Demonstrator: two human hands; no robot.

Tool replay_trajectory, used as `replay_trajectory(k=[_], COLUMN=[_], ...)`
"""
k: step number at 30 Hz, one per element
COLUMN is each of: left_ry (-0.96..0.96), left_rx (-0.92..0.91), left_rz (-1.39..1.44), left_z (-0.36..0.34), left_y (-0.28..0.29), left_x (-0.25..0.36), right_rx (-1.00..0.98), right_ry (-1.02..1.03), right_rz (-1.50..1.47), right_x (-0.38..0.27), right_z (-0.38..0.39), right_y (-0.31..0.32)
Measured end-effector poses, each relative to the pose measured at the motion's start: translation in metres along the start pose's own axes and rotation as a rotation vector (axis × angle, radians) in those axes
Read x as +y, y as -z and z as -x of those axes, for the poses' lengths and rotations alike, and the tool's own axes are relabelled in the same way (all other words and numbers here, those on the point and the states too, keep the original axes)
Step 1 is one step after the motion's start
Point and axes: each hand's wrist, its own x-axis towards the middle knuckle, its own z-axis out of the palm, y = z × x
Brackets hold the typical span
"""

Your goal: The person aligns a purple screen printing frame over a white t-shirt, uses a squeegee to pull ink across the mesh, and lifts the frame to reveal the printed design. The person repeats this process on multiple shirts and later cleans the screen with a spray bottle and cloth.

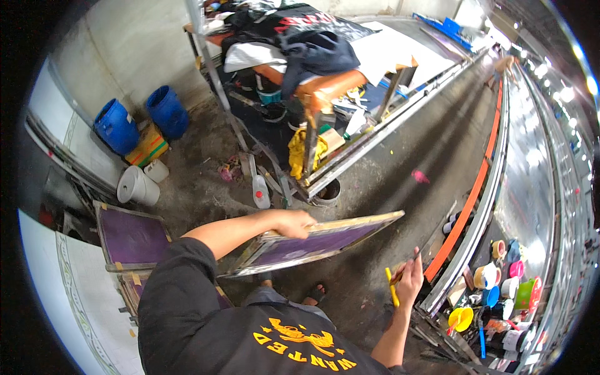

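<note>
My left hand (292, 224) is closed over the top edge of a screen-printing frame (325, 245) with purple mesh, holding it tilted in front of my legs, above the floor. Out to the right, clear of the frame, my right hand (409, 281) is closed around a slim yellow tool (392, 287). Its yellow part sticks out on the left of the hand, and a thin dark piece shows by the fingertips; its exact kind is unclear. More purple-meshed frames (131, 236) lean at my left.
A long metal-edged table (462, 250) with an orange strip runs along the right, holding tape rolls and paint tubs (460, 319). Ahead, a cluttered rack (337, 175) carries cloths. Blue barrels (117, 127) and a white bucket (137, 185) stand left. A distant person (504, 67) is by the table.
</note>
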Motion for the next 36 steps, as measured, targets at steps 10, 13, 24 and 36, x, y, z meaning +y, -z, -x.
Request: replay_trajectory(k=[10,13,24,36], left_ry=[0.145,0.12,0.145,0.378], left_rx=[-0.029,0.006,-0.003,-0.089], left_rz=[0.038,0.057,-0.006,-0.004], left_z=[0.212,0.244,0.316,0.328], left_y=[-0.041,-0.038,0.023,0.111], left_x=[-0.06,-0.089,-0.171,-0.198], right_rx=[-0.112,-0.073,-0.14,-0.423], right_ry=[0.451,0.46,0.726,0.7], right_rz=[0.188,0.133,0.559,0.604], right_x=[-0.174,-0.209,-0.285,-0.222], right_z=[-0.101,-0.146,-0.323,-0.577], right_y=[-0.184,-0.217,-0.266,-0.344])
